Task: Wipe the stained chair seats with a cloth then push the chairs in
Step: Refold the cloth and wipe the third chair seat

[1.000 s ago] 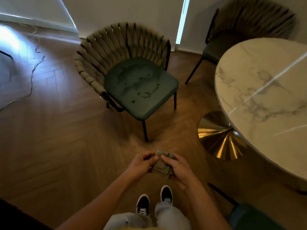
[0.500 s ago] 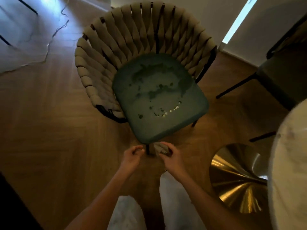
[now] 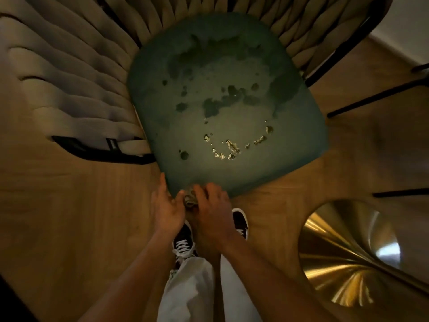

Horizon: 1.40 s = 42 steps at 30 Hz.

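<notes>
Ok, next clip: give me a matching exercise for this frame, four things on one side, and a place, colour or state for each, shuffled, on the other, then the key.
Things:
1. chair seat
2. cloth
3. table base
4. shoes

Descriptions:
A. shiny gold, at the lower right on the floor
B. dark green, blotched with stains and glinting wet drops
C. black with white laces, below the hands
D. bunched up between the left hand and the right hand, at the seat's front edge

Pairs: 1-B, 2-D, 3-A, 4-C
</notes>
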{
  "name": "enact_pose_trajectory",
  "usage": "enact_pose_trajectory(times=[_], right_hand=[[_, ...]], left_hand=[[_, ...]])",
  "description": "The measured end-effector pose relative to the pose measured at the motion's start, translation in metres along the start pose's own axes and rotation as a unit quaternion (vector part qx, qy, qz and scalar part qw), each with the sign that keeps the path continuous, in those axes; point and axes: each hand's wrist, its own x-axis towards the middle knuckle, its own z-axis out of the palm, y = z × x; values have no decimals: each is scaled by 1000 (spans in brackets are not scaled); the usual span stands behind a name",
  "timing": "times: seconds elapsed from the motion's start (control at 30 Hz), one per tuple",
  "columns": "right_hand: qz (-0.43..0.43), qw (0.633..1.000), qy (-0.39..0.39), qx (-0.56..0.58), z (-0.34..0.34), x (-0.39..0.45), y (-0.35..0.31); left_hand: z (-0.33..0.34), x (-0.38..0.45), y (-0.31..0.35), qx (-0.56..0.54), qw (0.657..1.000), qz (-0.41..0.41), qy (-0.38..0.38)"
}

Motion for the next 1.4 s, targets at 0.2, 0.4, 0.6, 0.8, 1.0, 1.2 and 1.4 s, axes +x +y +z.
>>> enact_pose_trajectory(times=[0.2,0.4,0.6,0.8,1.0,1.2,1.4], right_hand=[[64,995,53,-53,-33,17,70],[213,964,122,-103,-99,52,185],[346,916,195,-63,-129,91,252],[267,945,184,-55,-98,82,196],[131,988,77,19,-51,52,92],[-39,996,14,84,22,29,-20],[-94,992,-27,76,32,35,-37]], left_hand=[[5,4,6,48,999,12,1],[3,11,12,19,1000,5,-9],[-1,13,15,-24,999,8,-30],[-3,25,3,-59,997,-50,-19],[-6,30,-3,-146,984,-102,-22],[-15,27,0,-172,981,-87,-21],[-26,23,5,-213,972,-92,-42]])
